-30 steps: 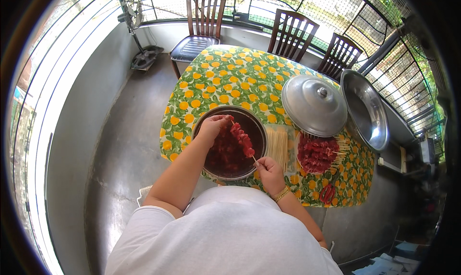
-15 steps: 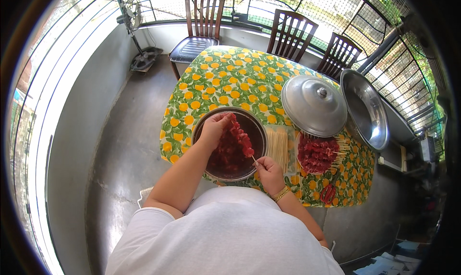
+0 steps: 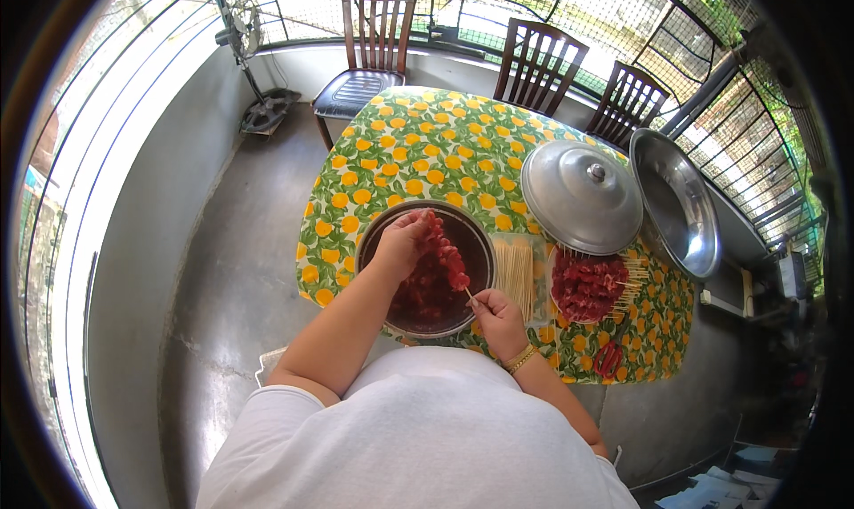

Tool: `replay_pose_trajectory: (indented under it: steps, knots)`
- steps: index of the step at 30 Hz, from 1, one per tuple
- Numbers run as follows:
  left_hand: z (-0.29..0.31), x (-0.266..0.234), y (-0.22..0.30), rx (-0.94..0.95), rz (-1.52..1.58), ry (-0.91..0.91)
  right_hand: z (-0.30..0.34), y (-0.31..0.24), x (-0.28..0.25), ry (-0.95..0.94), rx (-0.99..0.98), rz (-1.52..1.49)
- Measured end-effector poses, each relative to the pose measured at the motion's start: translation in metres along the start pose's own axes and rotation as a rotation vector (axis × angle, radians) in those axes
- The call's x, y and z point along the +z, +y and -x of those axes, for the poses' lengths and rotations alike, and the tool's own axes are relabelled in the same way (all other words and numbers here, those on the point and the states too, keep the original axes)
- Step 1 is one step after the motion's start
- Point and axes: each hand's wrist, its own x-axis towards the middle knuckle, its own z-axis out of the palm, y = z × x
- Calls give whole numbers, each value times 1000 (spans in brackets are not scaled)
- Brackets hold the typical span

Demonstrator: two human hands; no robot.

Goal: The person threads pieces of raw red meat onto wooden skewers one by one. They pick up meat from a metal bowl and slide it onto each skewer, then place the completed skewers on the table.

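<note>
Over a round pot (image 3: pixel 487 242) of dark red marinade and meat, I hold a skewer of raw red meat (image 3: pixel 447 258) on a slant. My right hand (image 3: pixel 500 320) pinches the bare lower end of its stick. At the upper end, my left hand (image 3: pixel 405 242) is closed on the meat, its fingertips pressed together. Right of the pot lies a clear tray of bamboo sticks (image 3: pixel 513 276). Farther right, a plate is piled with finished meat skewers (image 3: pixel 589 287), their bare stick ends pointing right. Whether the left fingers also touch the stick is hidden.
A large domed metal lid (image 3: pixel 583 196) lies beyond the skewers, beside a wide metal basin (image 3: pixel 678 202) tilted at the table's right edge. Red-handled scissors (image 3: pixel 608 358) rest near the right front. Chairs (image 3: pixel 378 51) stand behind the fruit-patterned tablecloth (image 3: pixel 414 167); a fan (image 3: pixel 253 56) is far left.
Hardly anything differs. My left hand has shifted very slightly at the top of the meat skewer; my right hand keeps its pinch on the stick.
</note>
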Motion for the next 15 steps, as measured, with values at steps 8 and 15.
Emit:
replay_pose_trajectory:
  steps: [8, 15]
  knots:
    - [-5, -4, 6, -3, 54, 10, 1, -1, 0, -10, -3, -31]
    - [0, -1, 9, -2, -30, 36, 1, 5, 3, 12, 8, 4]
